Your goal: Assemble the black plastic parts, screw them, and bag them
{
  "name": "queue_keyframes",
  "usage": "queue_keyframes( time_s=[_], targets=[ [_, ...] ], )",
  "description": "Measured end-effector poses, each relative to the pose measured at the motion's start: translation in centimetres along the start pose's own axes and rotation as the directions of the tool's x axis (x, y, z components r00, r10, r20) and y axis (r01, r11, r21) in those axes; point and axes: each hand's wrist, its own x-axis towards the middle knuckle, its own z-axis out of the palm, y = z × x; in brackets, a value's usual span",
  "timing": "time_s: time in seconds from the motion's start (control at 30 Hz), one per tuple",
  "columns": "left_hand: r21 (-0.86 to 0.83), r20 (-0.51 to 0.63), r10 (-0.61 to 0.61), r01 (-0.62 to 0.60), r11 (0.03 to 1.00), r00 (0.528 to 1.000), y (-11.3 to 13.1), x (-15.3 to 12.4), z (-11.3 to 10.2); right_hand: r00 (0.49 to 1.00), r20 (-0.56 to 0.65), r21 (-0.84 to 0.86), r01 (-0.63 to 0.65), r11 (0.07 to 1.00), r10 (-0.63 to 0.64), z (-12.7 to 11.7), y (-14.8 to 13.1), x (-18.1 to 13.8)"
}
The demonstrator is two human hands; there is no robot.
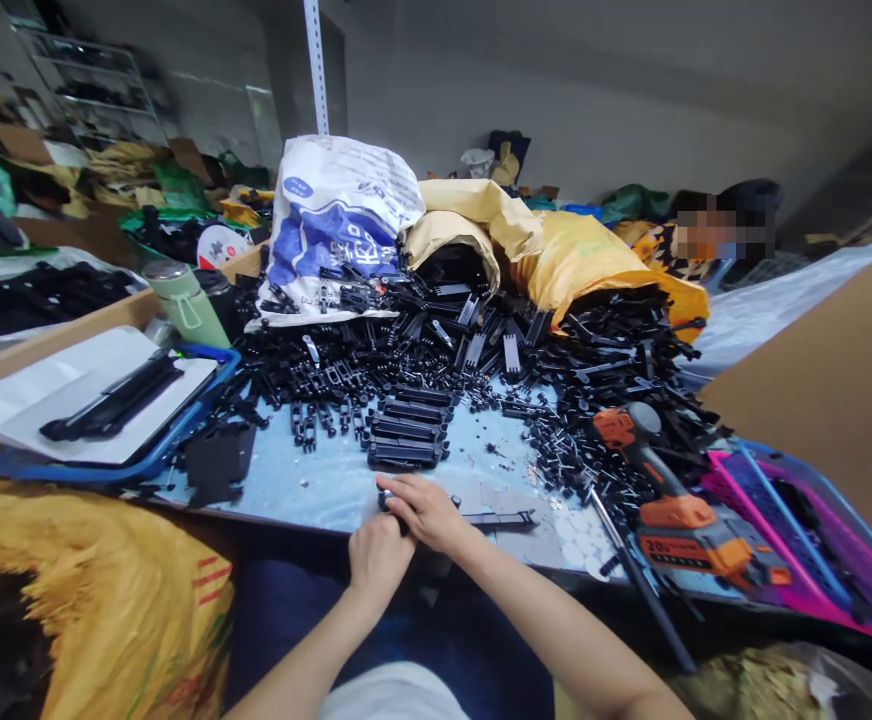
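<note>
My left hand [378, 556] is curled into a fist at the front edge of the table, pressed against my right hand. Fingers closed, my right hand [428, 512] reaches over the top of it. A small black part [386, 497] shows at the fingertips; the hands hide most of it. Just right of them lies a long black bar-like part [502, 520], flat on the table. Beyond my hands, several folded black assemblies [407, 440] are stacked in a neat row. To their left stand small black bracket-like pieces [312, 425].
An orange and grey cordless drill [672, 500] lies at right by a heap of screws [571, 450]. Black parts spill from a white sack [346, 210] and a yellow sack [593, 260]. A blue tray [211, 400] and green bottle [187, 305] stand left; a pink basket [766, 530] right.
</note>
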Motion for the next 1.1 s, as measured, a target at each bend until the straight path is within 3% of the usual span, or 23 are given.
queue_keyframes(
  time_s=[0.17, 0.47, 0.57, 0.63, 0.7, 0.77, 0.8, 0.9, 0.97, 1.03, 1.1],
  targets=[
    [-0.024, 0.001, 0.020, -0.020, 1.000, 1.000, -0.5, 0.2, -0.2, 0.999, -0.013, 0.014, -0.043, 0.999, 0.044, -0.1, 0.0, -0.4],
    [-0.030, -0.059, 0.021, -0.023, 0.999, 0.998, -0.4, 0.0, 0.5, 0.995, -0.005, -0.141, -0.103, 0.985, 0.104, 0.7, -0.6, -0.3],
    [-0.024, -0.088, 0.146, -0.149, 0.989, 0.985, -0.6, -0.1, 0.6, 0.997, 0.008, -0.147, -0.070, 0.987, 0.072, -0.5, -1.5, -0.6],
    [0.017, -0.165, 0.343, -0.345, 0.938, 0.925, -1.2, 0.2, 0.5, 1.000, 0.005, -0.175, -0.017, 0.984, 0.018, -1.9, -1.6, -1.9],
    [0.095, -0.234, 0.577, -0.572, 0.814, 0.782, -1.4, 1.1, 0.4, 0.998, -0.058, -0.268, -0.022, 0.963, 0.007, -3.3, -0.7, -4.2],
    [0.154, -0.224, 0.723, -0.709, 0.688, 0.653, -1.2, 2.5, 0.3, 0.985, -0.152, -0.401, -0.135, 0.906, 0.080, -4.4, 1.1, -6.9],
    [0.157, -0.196, 0.758, -0.743, 0.651, 0.622, -0.9, 3.2, 0.2, 0.976, -0.178, -0.452, -0.197, 0.870, 0.128, -4.8, 2.1, -8.1],
    [0.050, -0.175, 0.768, -0.774, 0.632, 0.616, 0.1, 4.4, -0.6, 0.968, -0.152, -0.507, -0.248, 0.825, 0.198, -6.3, 3.8, -10.5],
    [-0.023, -0.201, 0.765, -0.784, 0.621, 0.612, 0.5, 3.9, -1.7, 0.983, -0.099, -0.433, -0.184, 0.882, 0.156, -7.8, 2.9, -10.7],
    [-0.119, -0.231, 0.778, -0.811, 0.573, 0.584, 0.7, 2.1, -3.2, 0.997, -0.052, -0.223, -0.073, 0.972, 0.063, -9.3, 0.6, -10.2],
    [-0.339, -0.306, 0.784, -0.831, 0.441, 0.540, 1.2, -0.4, -4.6, 0.998, -0.036, 0.120, 0.053, 0.991, -0.049, -9.8, -2.3, -9.3]
  ],
)
